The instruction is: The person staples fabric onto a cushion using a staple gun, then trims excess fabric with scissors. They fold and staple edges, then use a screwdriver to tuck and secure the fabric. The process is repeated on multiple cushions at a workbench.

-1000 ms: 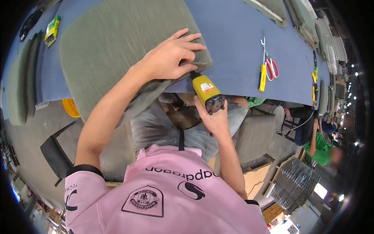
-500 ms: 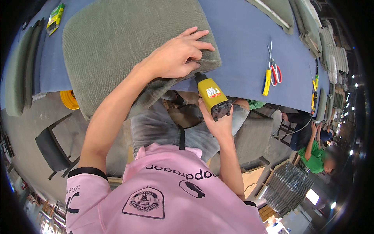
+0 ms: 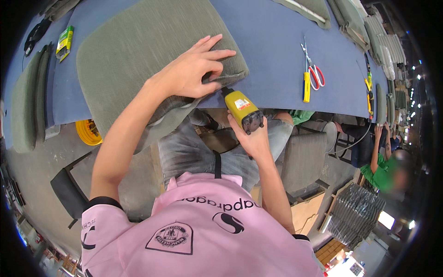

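Green-grey fabric covers the seat cushion (image 3: pixel 143 60) overhanging the blue worktop (image 3: pixel 277 55); the left hand (image 3: pixel 191 71) presses its near corner, fingers spread. Right hand (image 3: pixel 253 138), fingers closed, holds a yellow staple gun (image 3: pixel 242 110) just beneath that corner.

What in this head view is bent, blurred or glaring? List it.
Head view: the blue table edge bows with fisheye distortion; corners are black; bright lamps glare at the right rim; left hand, right hand and yellow tool are sharp; the co-worker's face is blurred.
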Action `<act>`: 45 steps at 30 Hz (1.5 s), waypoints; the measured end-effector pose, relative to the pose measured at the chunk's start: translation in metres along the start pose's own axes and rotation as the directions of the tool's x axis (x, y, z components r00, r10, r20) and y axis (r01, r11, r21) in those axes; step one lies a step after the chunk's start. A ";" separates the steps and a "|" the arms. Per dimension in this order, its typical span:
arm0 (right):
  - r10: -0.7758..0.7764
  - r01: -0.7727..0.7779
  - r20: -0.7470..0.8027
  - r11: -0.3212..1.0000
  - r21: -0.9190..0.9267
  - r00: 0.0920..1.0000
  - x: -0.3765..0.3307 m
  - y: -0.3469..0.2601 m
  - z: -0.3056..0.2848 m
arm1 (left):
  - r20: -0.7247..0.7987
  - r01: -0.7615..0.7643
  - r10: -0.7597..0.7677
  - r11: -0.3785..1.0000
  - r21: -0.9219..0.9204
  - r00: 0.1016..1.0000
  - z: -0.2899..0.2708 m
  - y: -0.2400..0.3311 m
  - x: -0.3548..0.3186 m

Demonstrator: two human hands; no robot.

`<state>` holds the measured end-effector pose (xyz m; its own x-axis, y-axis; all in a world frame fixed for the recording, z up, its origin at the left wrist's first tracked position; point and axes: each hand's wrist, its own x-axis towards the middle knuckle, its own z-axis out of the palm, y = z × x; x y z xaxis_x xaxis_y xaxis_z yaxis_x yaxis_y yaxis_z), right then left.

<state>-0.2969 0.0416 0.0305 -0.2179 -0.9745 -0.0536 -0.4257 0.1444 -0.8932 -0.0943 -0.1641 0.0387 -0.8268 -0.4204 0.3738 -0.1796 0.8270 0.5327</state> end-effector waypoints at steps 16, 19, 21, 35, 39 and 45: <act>-0.033 0.039 0.074 0.996 -0.075 0.997 -0.005 0.006 0.009 | -0.106 0.064 -0.068 0.997 -0.040 0.992 0.020 0.004 -0.017; -0.114 0.120 0.060 0.987 -0.108 0.992 -0.001 0.017 0.011 | -0.096 0.063 -0.063 0.998 -0.008 0.993 0.023 0.001 -0.013; -0.122 0.127 0.043 0.977 -0.170 0.992 -0.010 0.032 0.012 | -0.067 0.077 -0.078 0.997 -0.013 0.995 0.023 0.007 -0.013; -0.081 0.089 0.085 0.992 -0.089 0.993 -0.008 -0.011 0.013 | -0.085 0.086 -0.087 0.996 -0.018 0.993 0.011 0.004 -0.027; -0.039 0.051 0.117 0.994 -0.100 0.992 -0.009 -0.008 0.017 | -0.119 0.099 -0.101 0.995 -0.021 0.988 0.014 0.006 -0.027; -0.038 0.049 0.122 0.995 -0.091 0.992 -0.011 -0.010 0.017 | -0.119 0.115 -0.116 0.993 -0.017 0.986 0.014 0.007 -0.029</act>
<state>-0.2751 0.0478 0.0323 -0.0924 -0.9930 -0.0739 -0.5142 0.1112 -0.8504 -0.0793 -0.1409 0.0211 -0.7311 -0.5550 0.3968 -0.2643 0.7666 0.5852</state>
